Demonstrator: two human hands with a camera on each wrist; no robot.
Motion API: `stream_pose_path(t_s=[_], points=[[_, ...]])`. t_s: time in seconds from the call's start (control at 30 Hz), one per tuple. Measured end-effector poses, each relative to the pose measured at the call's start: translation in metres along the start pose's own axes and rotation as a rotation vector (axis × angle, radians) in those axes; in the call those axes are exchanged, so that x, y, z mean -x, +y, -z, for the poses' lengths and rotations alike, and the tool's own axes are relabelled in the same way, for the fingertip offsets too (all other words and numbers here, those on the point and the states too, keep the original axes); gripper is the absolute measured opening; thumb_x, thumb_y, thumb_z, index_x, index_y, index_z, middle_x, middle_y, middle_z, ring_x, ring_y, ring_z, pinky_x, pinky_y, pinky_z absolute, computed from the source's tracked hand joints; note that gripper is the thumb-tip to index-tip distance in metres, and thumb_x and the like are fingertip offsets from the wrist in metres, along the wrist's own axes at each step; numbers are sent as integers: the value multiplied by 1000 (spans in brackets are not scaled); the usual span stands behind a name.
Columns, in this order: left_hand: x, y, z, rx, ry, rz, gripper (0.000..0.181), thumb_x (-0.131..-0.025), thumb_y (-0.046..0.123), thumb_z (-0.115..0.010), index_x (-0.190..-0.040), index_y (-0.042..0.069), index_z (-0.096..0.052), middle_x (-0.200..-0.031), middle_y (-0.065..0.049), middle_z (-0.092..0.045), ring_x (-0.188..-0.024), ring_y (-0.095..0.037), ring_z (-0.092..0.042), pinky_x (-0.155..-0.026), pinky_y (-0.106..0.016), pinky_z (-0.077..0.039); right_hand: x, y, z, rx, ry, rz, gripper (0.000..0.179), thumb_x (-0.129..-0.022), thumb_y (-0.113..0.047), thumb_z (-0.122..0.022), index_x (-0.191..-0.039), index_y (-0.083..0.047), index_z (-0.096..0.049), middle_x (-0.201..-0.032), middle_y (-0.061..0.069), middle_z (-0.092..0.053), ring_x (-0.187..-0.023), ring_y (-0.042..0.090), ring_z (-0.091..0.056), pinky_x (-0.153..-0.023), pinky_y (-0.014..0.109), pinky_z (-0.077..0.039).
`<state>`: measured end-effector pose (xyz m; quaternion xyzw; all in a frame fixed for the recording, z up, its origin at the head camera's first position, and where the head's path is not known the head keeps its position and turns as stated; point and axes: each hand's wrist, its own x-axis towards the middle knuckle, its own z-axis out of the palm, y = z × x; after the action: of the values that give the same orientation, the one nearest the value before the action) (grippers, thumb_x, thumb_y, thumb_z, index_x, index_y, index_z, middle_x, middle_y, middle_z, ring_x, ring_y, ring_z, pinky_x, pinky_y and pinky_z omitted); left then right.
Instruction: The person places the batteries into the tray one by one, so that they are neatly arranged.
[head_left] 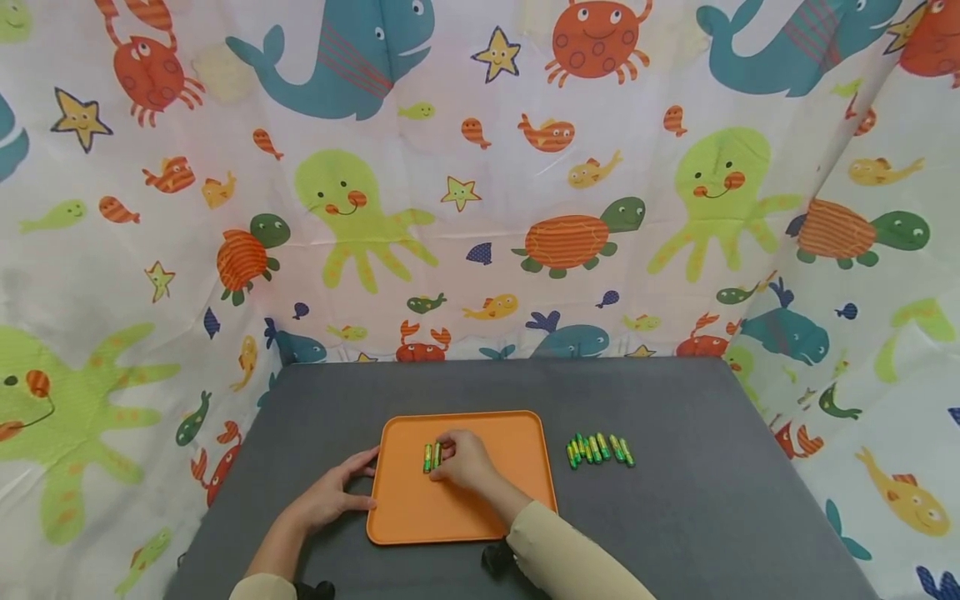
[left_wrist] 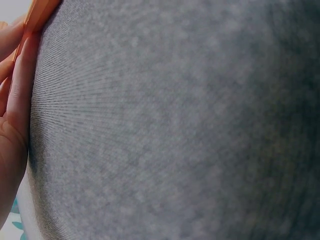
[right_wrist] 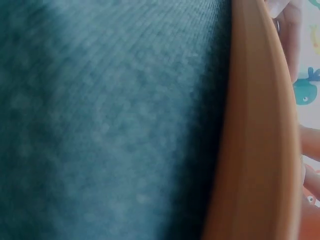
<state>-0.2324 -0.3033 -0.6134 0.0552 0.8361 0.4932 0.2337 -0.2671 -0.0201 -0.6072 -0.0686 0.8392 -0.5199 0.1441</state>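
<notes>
Two small green-and-yellow batteries stand side by side in the head view, over the left half of an orange tray point(head_left: 465, 521). My right hand point(head_left: 467, 462) reaches across the tray from the right and pinches the right-hand battery point(head_left: 438, 455) between thumb and fingers. Just left of it is the other battery point(head_left: 427, 458). At the tray's left side, my left hand point(head_left: 322, 498) touches the rim with thumb and fingers spread apart. The left wrist view shows its fingers point(left_wrist: 17, 90) against the orange edge. The right wrist view mostly holds the tray's side wall point(right_wrist: 260, 125).
A row of several similar batteries point(head_left: 600, 448) lies on the grey table point(head_left: 660, 517), right of the tray. A curtain point(head_left: 480, 275) printed with sea animals hangs behind the table and along both sides.
</notes>
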Motion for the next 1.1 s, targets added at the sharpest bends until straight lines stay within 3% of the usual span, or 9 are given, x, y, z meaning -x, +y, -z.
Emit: stream_pose_path(t_s=[0.3, 0.57, 0.7, 0.93, 1.1], points=[[2, 3, 1, 12, -6, -4, 97, -80, 27, -86, -160, 23, -32, -161, -12, -35, -135, -31, -46, -111, -59, -35, 1, -1, 0, 43, 9, 17, 58, -69, -4, -92, -121, -7, -68, -98, 4, -60, -80, 15, -52, -69, 27, -49], [4, 4, 1, 22, -3, 1, 97, -80, 26, -86, -160, 25, -31, -162, -12, -34, -136, -31, -46, -112, -61, -34, 3, -2, 1, -30, -30, 17, 64, -71, 7, -87, -129, -4, -63, -102, 7, -58, -81, 15, -52, -67, 28, -51], [3, 1, 1, 25, -10, -9, 97, -80, 26, -86, -160, 24, -31, -161, -12, -35, -136, -31, -46, -112, -61, -33, 5, -1, 2, -15, -25, 32, 68, -69, 6, -88, -131, -5, -62, -106, 7, -60, -82, 15, -54, -69, 29, -52], [1, -1, 1, 9, -18, -27, 97, -80, 28, -85, -160, 23, -31, -161, -12, -35, -135, -30, -46, -112, -62, -32, 13, 5, 14, -27, -6, 44, 68, -70, 4, -88, -132, -5, -62, -113, 10, -62, -87, 17, -56, -75, 34, -52], [0, -2, 1, -1, -12, -6, 97, -80, 29, -86, -160, 24, -31, -161, -10, -35, -134, -29, -46, -112, -59, -34, 17, 7, 25, -50, 6, 44, 68, -71, 4, -88, -133, -4, -61, -112, 13, -63, -86, 18, -56, -67, 31, -52]])
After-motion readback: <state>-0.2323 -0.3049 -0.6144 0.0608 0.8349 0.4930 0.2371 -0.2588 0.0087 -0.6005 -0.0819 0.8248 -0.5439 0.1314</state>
